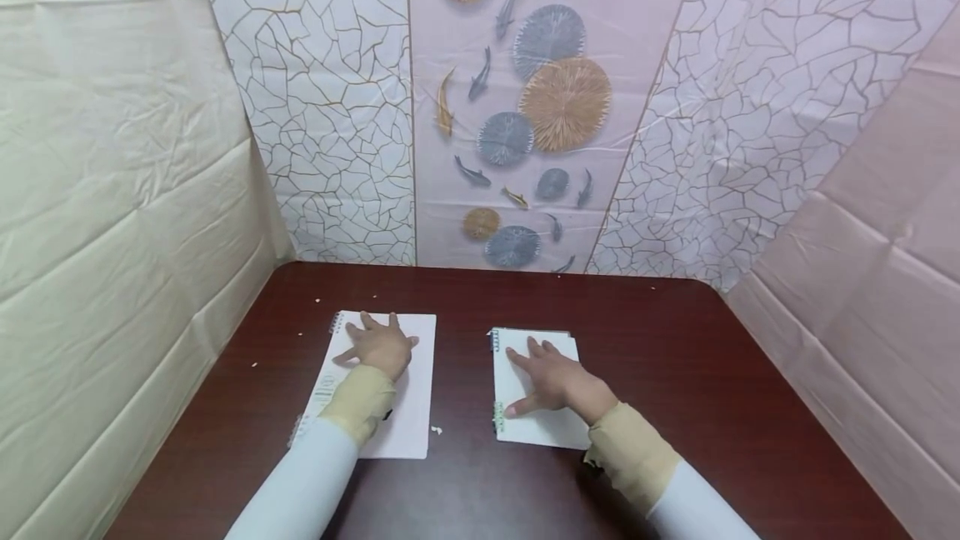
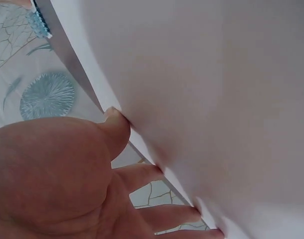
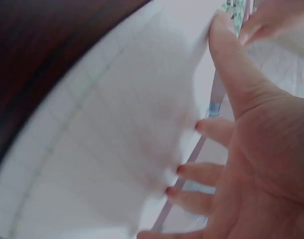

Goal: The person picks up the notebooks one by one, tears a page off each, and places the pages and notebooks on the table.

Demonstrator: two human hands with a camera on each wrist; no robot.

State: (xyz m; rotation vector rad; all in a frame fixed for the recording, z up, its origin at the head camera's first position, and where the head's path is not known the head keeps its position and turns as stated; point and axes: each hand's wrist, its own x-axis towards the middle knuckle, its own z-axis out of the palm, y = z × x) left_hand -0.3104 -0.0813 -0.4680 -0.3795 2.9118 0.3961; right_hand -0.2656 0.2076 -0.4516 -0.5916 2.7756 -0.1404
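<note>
The larger notebook [image 1: 416, 402] lies on the surface [image 1: 465, 490] in front of me, to my left, with spiral binding along its left edge and small printed marks near that edge. The smaller notebook [image 1: 555, 430] lies to my right, well apart from it; its binding is also on the left, and faint lines cross its white page. My left hand [image 1: 382, 350] rests on the larger page, fingers [image 2: 142, 177] straight and spread, gripping nothing. My right hand [image 1: 553, 380] presses on the smaller page the same way, its fingers [image 3: 197, 174] fanned and the thumb near the lower binding. Tan cuffs [image 1: 360, 402] wrap my wrists below white sleeves [image 1: 300, 482]. A white scrap [image 1: 437, 430] sits just beside the larger notebook. Beyond the surface hangs a cloth [image 1: 566, 102] patterned with fish and round discs.
</note>
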